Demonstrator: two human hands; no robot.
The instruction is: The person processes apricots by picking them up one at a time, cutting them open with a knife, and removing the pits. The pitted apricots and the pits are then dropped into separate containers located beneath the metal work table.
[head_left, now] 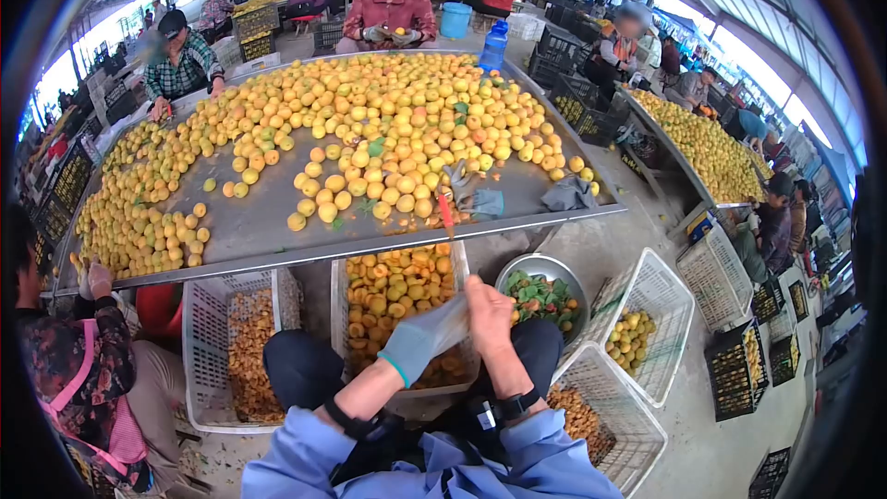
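I'm looking down over my knees. My left hand [416,344] sits inside a grey knit glove with a green cuff [407,351], held above the white plastic crate of halved apricots [337,319]. My right hand [490,312] is bare, its fingers closed on the glove's far end. I cannot tell how the left fingers lie under the fabric.

By my reading the glove is mostly on: the cuff has reached the wrist, but the tip is slack and needs seating. The right hand has no glove at all. Most of the fruit looks unworked, since the heap of whole yellow-orange apricots [370,120] covers much of the long grey metal bench [259,226].

Room is tight. The bench edge runs just beyond my hands, with a red-handled knife [445,212] lying across it. A round metal bowl of green leaves [513,270] sits just right of the crate, and a white crate of brown pits [199,342] stands to the left. A neighbour's floral sleeve [78,374] is close on that side.
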